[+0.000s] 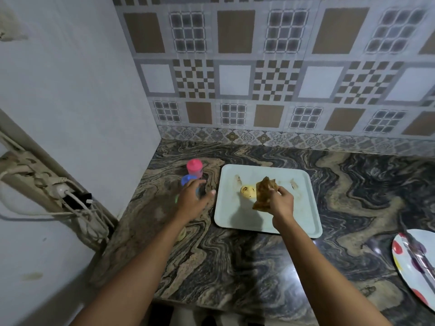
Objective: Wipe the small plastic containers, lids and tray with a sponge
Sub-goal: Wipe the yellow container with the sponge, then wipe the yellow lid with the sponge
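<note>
right hand [281, 200] pinching brown sponge [264, 193] above tray [303, 222] | left hand [194, 200] spread, empty, over blue lid [188, 179] | pink container [194, 168] just beyond fingertips

Home kitchen, patterned tile backsplash [270, 67], swirled stone countertop [259, 255], spotted plate [400, 252]

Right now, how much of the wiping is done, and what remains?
Nothing looks finished. The right hand holds the brown sponge above the pale tray, which is stained and carries a yellow piece. The left hand reaches toward the pink-lidded container and blue lid beside it; those remain.
</note>
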